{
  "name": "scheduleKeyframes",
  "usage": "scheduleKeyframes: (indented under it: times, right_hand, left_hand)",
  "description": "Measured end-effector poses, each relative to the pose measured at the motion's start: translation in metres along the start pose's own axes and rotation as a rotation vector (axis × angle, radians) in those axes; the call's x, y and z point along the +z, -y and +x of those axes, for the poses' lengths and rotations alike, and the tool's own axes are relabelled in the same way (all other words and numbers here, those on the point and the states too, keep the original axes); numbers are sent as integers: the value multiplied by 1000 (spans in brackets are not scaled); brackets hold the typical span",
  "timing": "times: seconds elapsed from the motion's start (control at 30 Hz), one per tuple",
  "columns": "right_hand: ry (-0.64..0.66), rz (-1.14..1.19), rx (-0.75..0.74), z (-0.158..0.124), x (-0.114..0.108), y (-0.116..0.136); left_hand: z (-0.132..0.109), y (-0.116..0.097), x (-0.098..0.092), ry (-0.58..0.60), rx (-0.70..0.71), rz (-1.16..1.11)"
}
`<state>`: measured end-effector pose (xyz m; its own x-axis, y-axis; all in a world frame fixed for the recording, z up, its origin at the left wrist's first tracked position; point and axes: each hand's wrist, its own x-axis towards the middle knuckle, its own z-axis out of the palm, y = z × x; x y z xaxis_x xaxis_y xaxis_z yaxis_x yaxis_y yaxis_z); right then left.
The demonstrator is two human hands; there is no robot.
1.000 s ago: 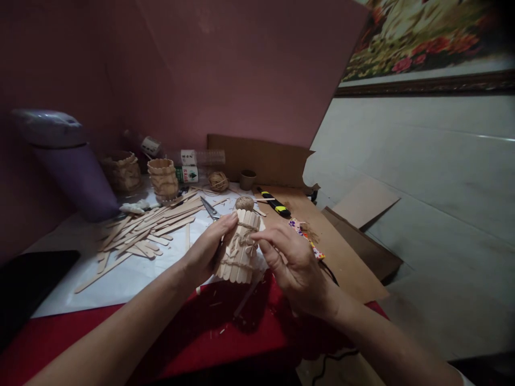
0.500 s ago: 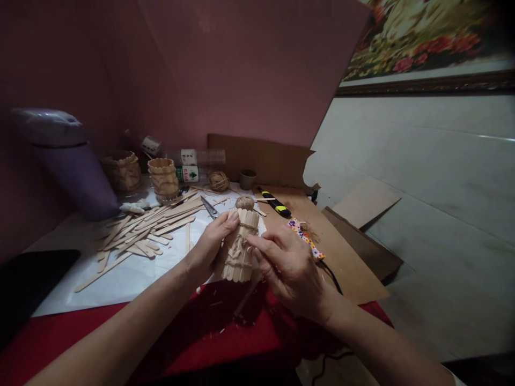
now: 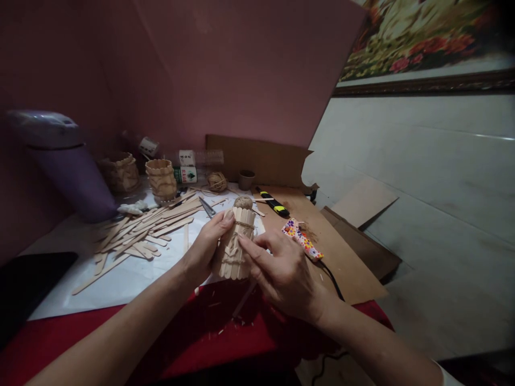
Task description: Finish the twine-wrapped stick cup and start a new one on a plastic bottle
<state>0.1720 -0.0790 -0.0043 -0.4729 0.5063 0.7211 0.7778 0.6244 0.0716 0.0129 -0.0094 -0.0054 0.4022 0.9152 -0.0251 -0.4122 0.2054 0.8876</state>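
Note:
My left hand [image 3: 207,244] is wrapped round the left side of a small cup made of ice-cream sticks [image 3: 238,244], thumb on its rim. Jute twine [image 3: 241,231] is tied round the cup. My right hand [image 3: 281,271] covers the cup's right side, with its fingers pinched on the twine at the front. The cup is held just above the white paper sheet [image 3: 120,273] and the red cloth [image 3: 225,327].
Loose ice-cream sticks [image 3: 140,230] lie spread on the paper. Behind them stand two finished stick cups [image 3: 162,179], a twine ball [image 3: 218,181], scissors [image 3: 207,207], a cutter [image 3: 274,202] and a floral glue gun [image 3: 300,238] on cardboard [image 3: 338,257]. A purple bin [image 3: 68,166] stands left.
My right hand has moved left across the front of the cup, covering more of it. The cup has tilted and shifted slightly left in my left hand.

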Motion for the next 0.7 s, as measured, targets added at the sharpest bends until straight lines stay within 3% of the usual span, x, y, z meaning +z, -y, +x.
scheduleKeyframes:
  times: [0.23, 0.33, 0.53, 0.7]
  right_hand:
    - [-7, -1, -39, 2, -1, 4]
    - [-72, 94, -51, 3, -8, 6]
    - [-188, 324, -238, -5, -24, 16]
    - [-208, 300, -146, -10, -25, 20]
  left_hand:
    - [-1, 0, 0, 2, 51, 14]
    - [-1, -1, 0, 14, 32, -20]
    - [4, -2, -5, -53, -54, -176]
    - [11, -2, -11, -106, -40, -221]
